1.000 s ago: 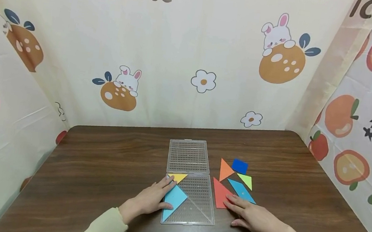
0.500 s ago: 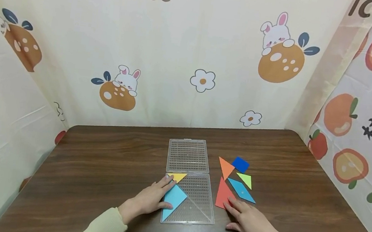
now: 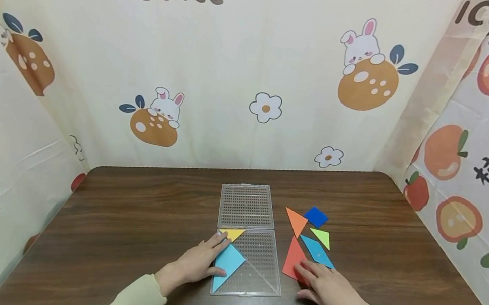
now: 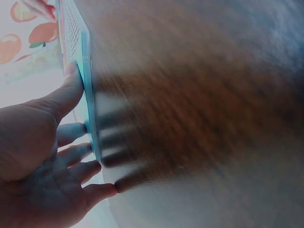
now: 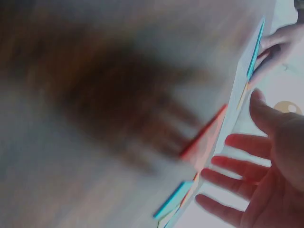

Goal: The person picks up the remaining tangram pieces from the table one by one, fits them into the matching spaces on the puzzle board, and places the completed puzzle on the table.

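Two hinged clear trays with gridded floors lie on the table; in the near tray (image 3: 258, 261) sit a light blue triangle (image 3: 229, 260) and a yellow triangle (image 3: 234, 233). My left hand (image 3: 195, 263) rests with spread fingers on the near tray's left edge and the pieces there; its thumb touches the light blue triangle. Right of the tray, the fingertips of my right hand (image 3: 332, 291) rest on a red triangle (image 3: 293, 261), covering its lower right corner. In the right wrist view the fingers of the right hand (image 5: 266, 166) are extended beside the red triangle (image 5: 206, 140).
Beyond the right hand lie a blue parallelogram (image 3: 317, 251), an orange triangle (image 3: 297, 221), a dark blue square (image 3: 316, 217) and a lime triangle (image 3: 322, 237). The far tray (image 3: 247, 207) extends behind the near one. Printed cloth (image 3: 228, 135) hangs along the table's back and sides.
The red triangle has turned under my right fingers, its top corner now farther right. The orange triangle and dark blue square have also shifted and turned. My left hand has stayed in place.
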Demonstrator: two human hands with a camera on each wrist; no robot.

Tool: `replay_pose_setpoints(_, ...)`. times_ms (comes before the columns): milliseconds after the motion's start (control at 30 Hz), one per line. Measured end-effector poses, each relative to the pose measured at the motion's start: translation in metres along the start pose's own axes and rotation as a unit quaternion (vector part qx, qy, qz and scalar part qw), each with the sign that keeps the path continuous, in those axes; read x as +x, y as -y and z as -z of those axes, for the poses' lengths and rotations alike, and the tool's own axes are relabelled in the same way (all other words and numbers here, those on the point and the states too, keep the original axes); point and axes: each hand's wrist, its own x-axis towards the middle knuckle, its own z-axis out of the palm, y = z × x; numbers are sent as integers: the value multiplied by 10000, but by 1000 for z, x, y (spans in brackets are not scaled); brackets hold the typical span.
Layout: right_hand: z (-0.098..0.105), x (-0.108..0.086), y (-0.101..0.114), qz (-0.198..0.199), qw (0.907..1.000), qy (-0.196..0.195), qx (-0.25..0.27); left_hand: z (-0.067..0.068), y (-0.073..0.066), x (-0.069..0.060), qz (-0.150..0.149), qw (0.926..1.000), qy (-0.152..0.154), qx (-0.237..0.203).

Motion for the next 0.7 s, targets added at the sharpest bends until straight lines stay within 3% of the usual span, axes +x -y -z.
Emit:
replay_pose_setpoints(500,-5,17,-47,1263,9879,548,715,1,-1,0,-19,10000,48,8)
replay_pose_setpoints(700,-9,17,-52,1291,9867,607,775,1,-2,-1,-28,10000,27,58)
